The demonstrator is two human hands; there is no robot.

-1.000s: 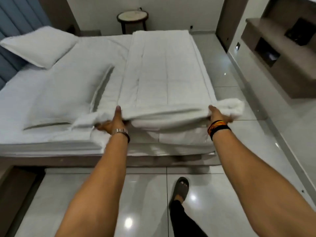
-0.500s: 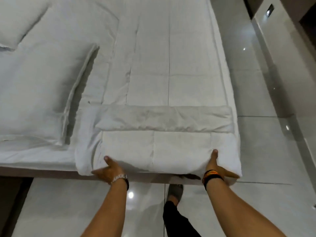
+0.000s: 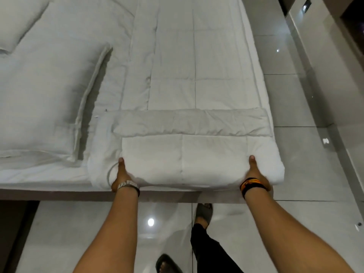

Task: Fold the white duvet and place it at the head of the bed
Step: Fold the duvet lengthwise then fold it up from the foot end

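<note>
The white quilted duvet (image 3: pixel 195 75) lies in a long strip down the right half of the bed (image 3: pixel 39 174). Its near end is turned over into a thick fold (image 3: pixel 183 154) at the bed's near edge. My left hand (image 3: pixel 121 174) grips the left side of this fold, thumb on top and fingers hidden beneath. My right hand (image 3: pixel 255 173) holds the right side the same way. A watch sits on my left wrist and dark and orange bands on my right.
A white pillow (image 3: pixel 45 95) lies flat on the sheet left of the duvet, with another pillow (image 3: pixel 17 20) at the top left. Glossy tiled floor (image 3: pixel 307 154) runs along the right of the bed. My sandalled feet (image 3: pixel 204 211) stand below the bed edge.
The near end of the duvet was lifted, then laid over itself into a fold. My hands shifted to the new folded edge and slid slightly further onto it. The camera tilted down and closer.
</note>
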